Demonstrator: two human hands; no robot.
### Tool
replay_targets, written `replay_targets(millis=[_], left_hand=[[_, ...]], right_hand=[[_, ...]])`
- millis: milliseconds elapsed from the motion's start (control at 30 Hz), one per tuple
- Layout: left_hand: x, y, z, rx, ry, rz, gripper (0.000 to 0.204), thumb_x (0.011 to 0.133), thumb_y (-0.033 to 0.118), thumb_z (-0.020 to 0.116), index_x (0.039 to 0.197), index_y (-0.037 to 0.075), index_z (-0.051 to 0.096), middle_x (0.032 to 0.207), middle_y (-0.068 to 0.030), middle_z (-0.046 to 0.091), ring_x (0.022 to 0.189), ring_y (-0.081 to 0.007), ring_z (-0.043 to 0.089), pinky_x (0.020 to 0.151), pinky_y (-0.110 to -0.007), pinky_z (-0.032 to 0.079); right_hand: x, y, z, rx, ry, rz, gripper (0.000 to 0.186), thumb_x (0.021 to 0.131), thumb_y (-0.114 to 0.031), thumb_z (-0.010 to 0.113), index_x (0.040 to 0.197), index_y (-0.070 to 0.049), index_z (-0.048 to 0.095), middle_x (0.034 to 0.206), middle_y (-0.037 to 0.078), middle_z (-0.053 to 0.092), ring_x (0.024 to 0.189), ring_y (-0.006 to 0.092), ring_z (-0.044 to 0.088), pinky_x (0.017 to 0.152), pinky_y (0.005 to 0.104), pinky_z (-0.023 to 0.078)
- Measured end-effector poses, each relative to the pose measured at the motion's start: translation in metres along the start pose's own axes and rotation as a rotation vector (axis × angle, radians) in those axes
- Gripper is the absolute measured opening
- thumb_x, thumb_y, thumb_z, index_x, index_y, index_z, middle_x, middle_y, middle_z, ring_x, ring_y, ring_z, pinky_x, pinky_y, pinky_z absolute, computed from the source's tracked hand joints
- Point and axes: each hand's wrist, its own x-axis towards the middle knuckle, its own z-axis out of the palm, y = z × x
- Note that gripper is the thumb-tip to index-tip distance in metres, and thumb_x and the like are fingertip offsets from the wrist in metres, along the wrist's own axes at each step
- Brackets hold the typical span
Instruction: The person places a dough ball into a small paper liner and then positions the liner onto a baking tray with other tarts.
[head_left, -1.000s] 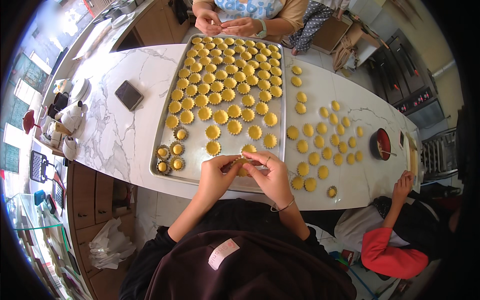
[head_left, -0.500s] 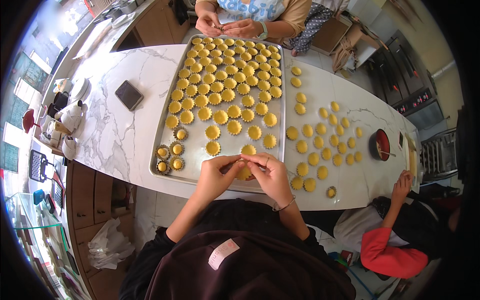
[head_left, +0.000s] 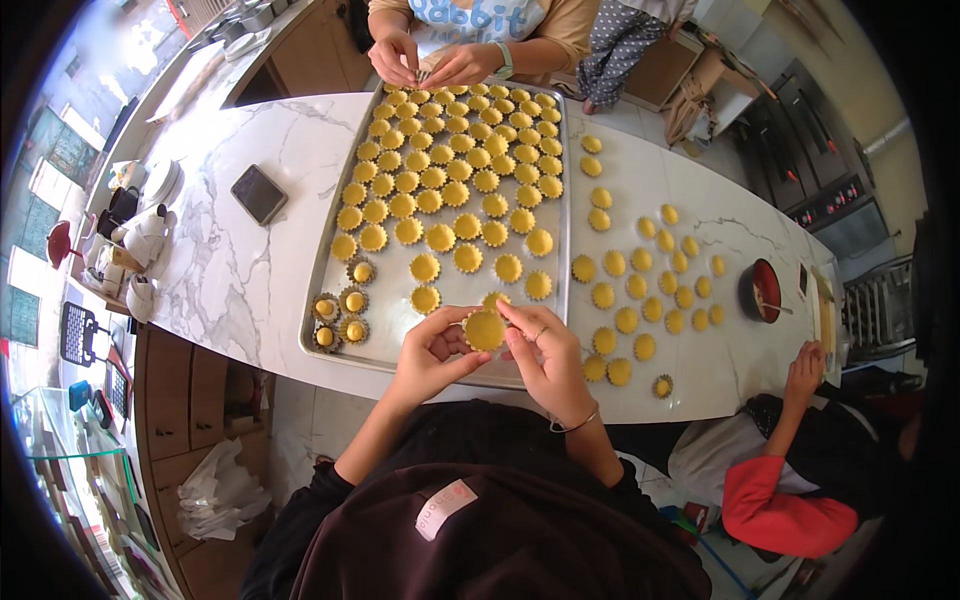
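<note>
Between my two hands, above the near edge of a metal baking tray (head_left: 390, 285), is a tart shell (head_left: 485, 330) of yellow dough in a fluted mould, its hollow facing up. My left hand (head_left: 428, 355) grips its left side with fingers and thumb. The thumb and forefinger of my right hand (head_left: 553, 368) pinch at its right rim. Rows of similar yellow shells fill most of the tray. At its near left corner stand several fluted moulds with small dough balls (head_left: 354, 300). Part of another shell (head_left: 495, 299) shows just behind my hands.
Several dough-filled moulds (head_left: 645, 346) are spread on the marble table (head_left: 685, 180) to the right. A dark bowl with red inside (head_left: 766, 290) lies beyond them. A phone (head_left: 259, 193) rests at left. Across the tray, another person's hands (head_left: 430, 65) hold a small mould; someone in red sleeves (head_left: 785, 505) is at right.
My hands have opened out around the tart shell, and its hollow now shows fully between them. My right hand has shifted slightly down. The person opposite has moved their hands a little left.
</note>
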Motion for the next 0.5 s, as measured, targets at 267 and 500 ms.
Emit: replay_targets(millis=[267,500], left_hand=[[0.004,0.008,-0.006,-0.163,-0.129,-0.014,0.047,0.076,-0.01,0.066,0.12,-0.006,0.049,0.117,-0.0093,0.051,0.11,-0.0181,0.054,0.096,-0.033,0.045],[0.006,0.007,-0.009,-0.121,-0.18,0.036,0.051,0.074,-0.01,0.068,0.121,-0.004,0.049,0.121,-0.0105,0.05,0.113,-0.02,0.052,0.1,-0.034,0.042]], right_hand=[[0.009,0.0,-0.017,-0.347,-0.124,-0.383,0.039,0.096,-0.031,0.045,0.128,-0.009,0.054,0.128,0.016,0.045,0.112,0.0276,0.05,0.094,0.0369,0.039],[0.004,0.004,-0.013,0.3,-0.138,-0.111,0.057,0.098,-0.046,0.028,0.129,-0.004,0.051,0.135,0.015,0.04,0.124,0.0275,0.042,0.1,0.0374,0.036]])
